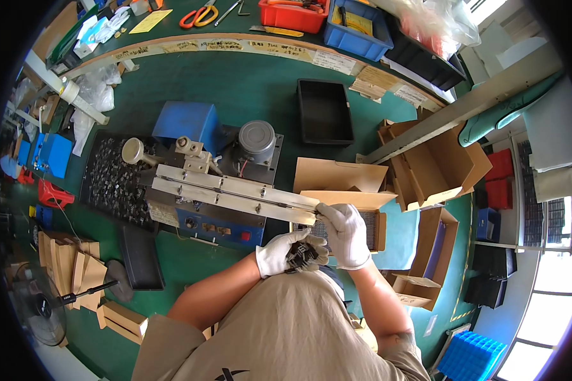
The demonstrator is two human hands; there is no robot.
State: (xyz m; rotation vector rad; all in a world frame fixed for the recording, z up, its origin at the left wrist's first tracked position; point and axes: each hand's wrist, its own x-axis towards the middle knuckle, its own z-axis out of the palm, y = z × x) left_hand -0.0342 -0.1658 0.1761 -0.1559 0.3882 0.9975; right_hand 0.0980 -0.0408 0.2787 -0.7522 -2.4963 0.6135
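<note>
Green matting covers a cluttered workbench (248,82) seen from overhead, with a blue benchtop machine (213,190) at its centre. From the machine, a long pale metal rail (235,192) slants down toward the right, its long axis running from upper left to lower right.

Both hands wear white gloves. The left hand (286,252) is cupped close to the body, fingers curled around a handful of small dark parts (303,254). The right hand (346,232) sits just beside it, up and to the right, with its fingertips touching the rail's lower right end; whether they pinch a part there cannot be told. The right hand is therefore the nearer one to the rail, and the dark parts lie just below and left of that rail end.

Behind the rail end stands an open cardboard box (343,184), and more open cardboard boxes (435,162) crowd the right side. An empty black tray (325,111) lies beyond. A black tray of small dark pieces (111,181) sits left of the machine. Along the far curved edge runs a strip of pale paper labels (222,46), past it orange-handled scissors (198,16), a red bin (293,14) and a blue bin (357,28).
</note>
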